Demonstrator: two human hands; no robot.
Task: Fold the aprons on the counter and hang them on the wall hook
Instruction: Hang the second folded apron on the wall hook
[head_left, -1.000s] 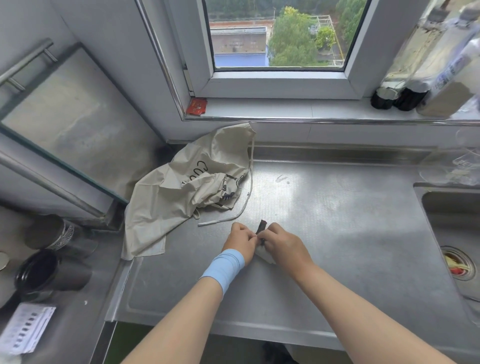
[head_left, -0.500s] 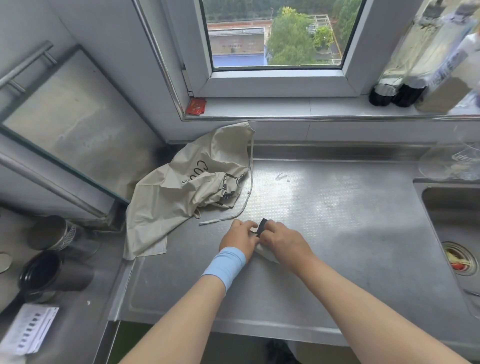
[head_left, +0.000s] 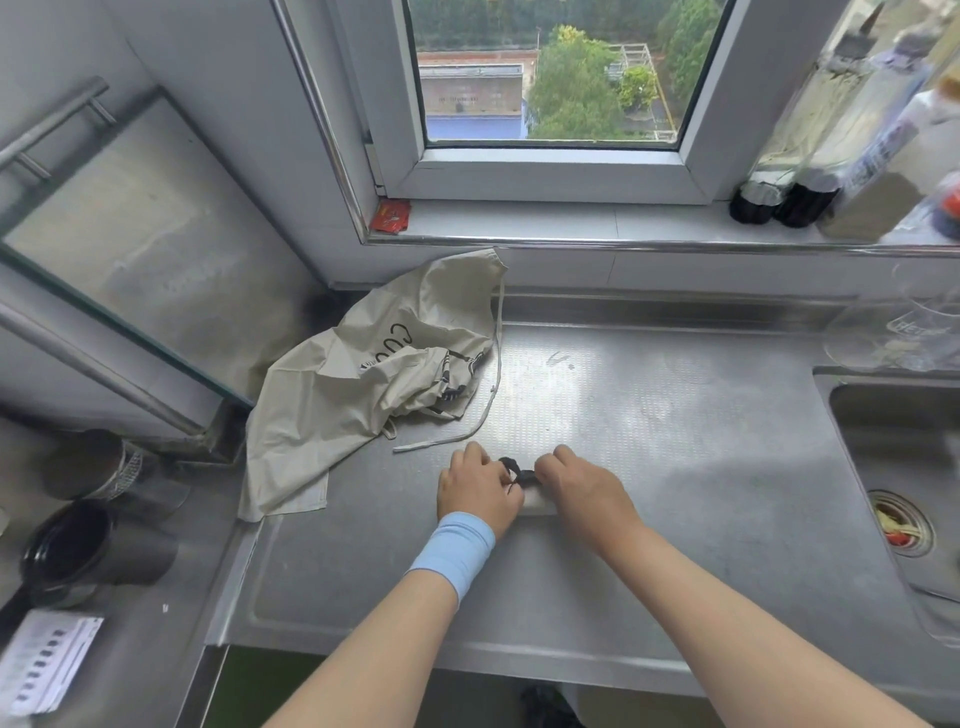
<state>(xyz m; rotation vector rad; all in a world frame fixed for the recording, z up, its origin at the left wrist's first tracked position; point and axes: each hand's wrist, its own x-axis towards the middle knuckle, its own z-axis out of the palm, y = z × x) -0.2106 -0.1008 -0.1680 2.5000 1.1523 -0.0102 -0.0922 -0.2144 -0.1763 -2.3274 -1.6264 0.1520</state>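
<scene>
The 2 hands no longer press together. The left hand (head_left: 475, 491) and the right hand (head_left: 584, 486) now sit a little apart, with a gap open between their knuckles. The dark strap (head_left: 519, 472), which 1 second ago stands up as a short stub between the fingers, now lies low and stretched sideways across that gap, with a small loop at its left end. Each hand pinches 1 end. More of the pale bundle (head_left: 537, 503) shows beneath the strap.
</scene>
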